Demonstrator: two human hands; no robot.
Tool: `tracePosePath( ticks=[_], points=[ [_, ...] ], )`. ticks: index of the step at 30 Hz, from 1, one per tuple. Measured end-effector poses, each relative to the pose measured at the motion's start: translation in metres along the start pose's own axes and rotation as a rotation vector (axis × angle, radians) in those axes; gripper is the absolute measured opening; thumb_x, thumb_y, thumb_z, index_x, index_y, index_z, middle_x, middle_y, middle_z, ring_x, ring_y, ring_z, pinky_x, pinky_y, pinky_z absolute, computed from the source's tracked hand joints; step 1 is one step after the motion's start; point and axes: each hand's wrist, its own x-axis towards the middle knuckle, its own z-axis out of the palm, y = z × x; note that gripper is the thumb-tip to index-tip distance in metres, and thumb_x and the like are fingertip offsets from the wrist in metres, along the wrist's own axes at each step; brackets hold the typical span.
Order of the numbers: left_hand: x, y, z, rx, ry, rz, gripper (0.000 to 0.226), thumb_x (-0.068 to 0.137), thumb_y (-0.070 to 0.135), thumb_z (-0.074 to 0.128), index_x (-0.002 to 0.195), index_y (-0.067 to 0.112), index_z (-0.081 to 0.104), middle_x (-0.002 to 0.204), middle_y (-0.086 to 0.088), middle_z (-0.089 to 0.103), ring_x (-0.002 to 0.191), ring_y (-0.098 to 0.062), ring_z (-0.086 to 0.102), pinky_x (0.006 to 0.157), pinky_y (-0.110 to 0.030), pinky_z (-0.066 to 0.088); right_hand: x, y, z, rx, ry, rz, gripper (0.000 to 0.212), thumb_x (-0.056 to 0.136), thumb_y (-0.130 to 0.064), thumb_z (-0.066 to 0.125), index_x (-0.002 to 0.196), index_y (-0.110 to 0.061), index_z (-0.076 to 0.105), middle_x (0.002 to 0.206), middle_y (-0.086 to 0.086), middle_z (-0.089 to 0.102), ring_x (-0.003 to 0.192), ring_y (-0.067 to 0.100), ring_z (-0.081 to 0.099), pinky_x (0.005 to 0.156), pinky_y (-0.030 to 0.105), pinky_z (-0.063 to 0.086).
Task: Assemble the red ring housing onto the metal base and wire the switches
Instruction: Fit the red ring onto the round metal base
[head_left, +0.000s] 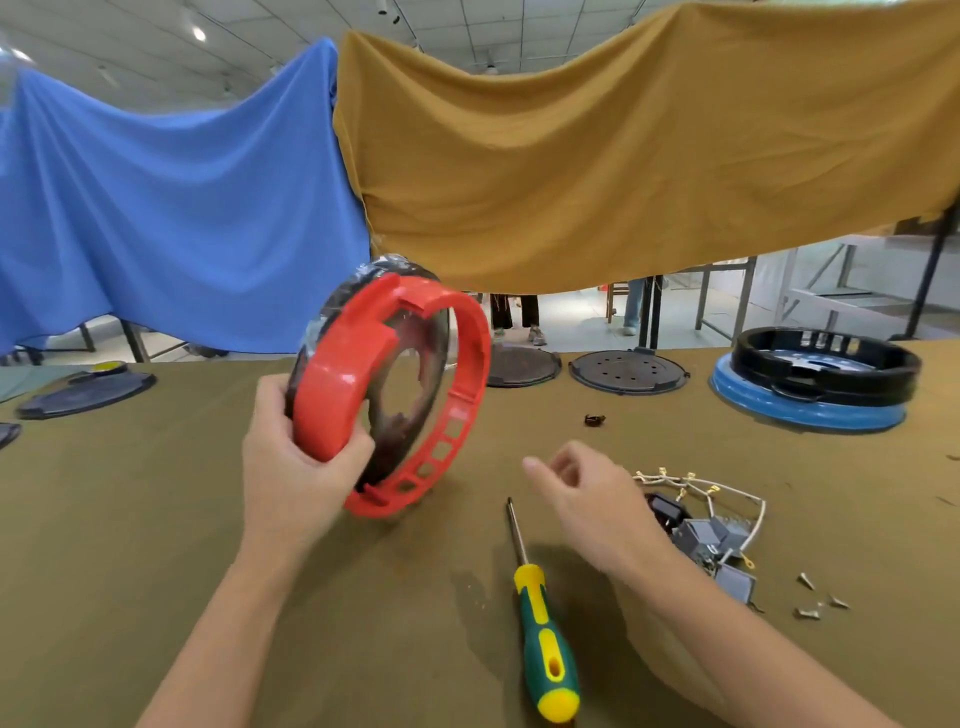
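L hand (291, 467) grips red ring housing (395, 395) w/ metal base (410, 384) inside, tilted on edge. R hand (582, 499) loosely curled, holds nothing, beside switches (696, 530) and screwdriver (545, 623).

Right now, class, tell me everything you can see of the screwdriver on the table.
The screwdriver lies flat on the olive-green cloth of the table, untouched by either hand. Its handle looks like plastic, green with yellow bands, a yellow butt and a slot-shaped hole near the end. The thin metal shaft points away from the person, its tip below the right hand. It lies between the two forearms.
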Motion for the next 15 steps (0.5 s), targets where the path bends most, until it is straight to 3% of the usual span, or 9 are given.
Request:
tracePosePath(
  ticks=[2, 4, 6, 8, 10, 13, 15],
  points=[
    [-0.005, 0.003, 0.002, 0.204, -0.057, 0.108, 0.045, 0.062, 0.045, 0.069, 0.096, 0.03, 0.044, 0.078, 0.017, 0.059, 0.065, -0.001, 0.058, 0.055, -0.012, 0.042, -0.009, -0.004, 0.0, -0.271, -0.239, 0.05, 0.054, 0.079, -0.075, 0.055, 0.09, -0.022, 0.052, 0.09, -0.002, 0.064, 0.086, 0.02, 0.06, 0.073, 0.034, 0.047],
    [-0.009, 0.004, 0.008, 0.366, -0.156, 0.203, 0.049, 0.06, 0.041, 0.071, 0.098, 0.032, 0.041, 0.079, 0.016, 0.056, 0.066, -0.005, 0.058, 0.057, -0.02, 0.042, -0.015, -0.007, 0.004, -0.422, -0.389, 0.06, 0.061, 0.07, -0.078, 0.061, 0.093, -0.023, 0.048, 0.098, -0.002, 0.062, 0.092, 0.022, 0.059, 0.076, 0.035, 0.049],
    [-0.013, 0.003, 0.013, 0.476, -0.225, 0.294, 0.05, 0.059, 0.034, 0.073, 0.1, 0.024, 0.044, 0.08, 0.012, 0.056, 0.066, -0.021, 0.059, 0.06, -0.029, 0.042, -0.017, -0.009, 0.006, -0.441, -0.43, 0.049, 0.053, 0.072, -0.062, 0.07, 0.097, -0.022, 0.047, 0.098, 0.0, 0.062, 0.088, 0.023, 0.062, 0.07, 0.033, 0.05],
    [-0.016, 0.003, 0.018, 0.563, -0.248, 0.396, 0.053, 0.058, 0.031, 0.075, 0.1, 0.02, 0.046, 0.082, 0.007, 0.057, 0.066, -0.024, 0.058, 0.06, -0.029, 0.039, -0.014, -0.01, 0.001, -0.366, -0.432, 0.083, 0.042, 0.076, -0.044, 0.07, 0.1, -0.019, 0.046, 0.091, 0.002, 0.064, 0.069, 0.021, 0.067, 0.054, 0.03, 0.052],
    [-0.02, 0.004, 0.023, 0.617, -0.276, 0.449, 0.059, 0.056, 0.027, 0.084, 0.1, 0.02, 0.045, 0.083, 0.003, 0.058, 0.067, -0.023, 0.057, 0.059, -0.026, 0.035, -0.011, -0.01, -0.006, -0.296, -0.365, 0.127, 0.036, 0.08, -0.038, 0.064, 0.103, -0.017, 0.045, 0.086, 0.004, 0.063, 0.056, 0.02, 0.066, 0.047, 0.029, 0.051],
    [-0.024, 0.006, 0.032, 0.66, -0.364, 0.568, 0.054, 0.058, 0.028, 0.083, 0.098, 0.017, 0.049, 0.084, 0.0, 0.059, 0.069, -0.023, 0.057, 0.059, -0.026, 0.035, -0.004, -0.007, -0.015, -0.214, -0.11, 0.116, 0.025, 0.091, -0.035, 0.053, 0.105, -0.015, 0.045, 0.086, 0.005, 0.06, 0.073, 0.023, 0.061, 0.056, 0.034, 0.043],
    [-0.028, 0.009, 0.037, 0.69, -0.442, 0.646, 0.043, 0.06, 0.031, 0.076, 0.092, 0.016, 0.051, 0.081, 0.001, 0.056, 0.068, -0.023, 0.055, 0.058, -0.029, 0.037, 0.0, -0.004, -0.017, -0.033, 0.054, 0.098, 0.019, 0.095, -0.029, 0.046, 0.108, -0.016, 0.042, 0.082, 0.006, 0.06, 0.073, 0.026, 0.06, 0.057, 0.037, 0.043]
  ],
)
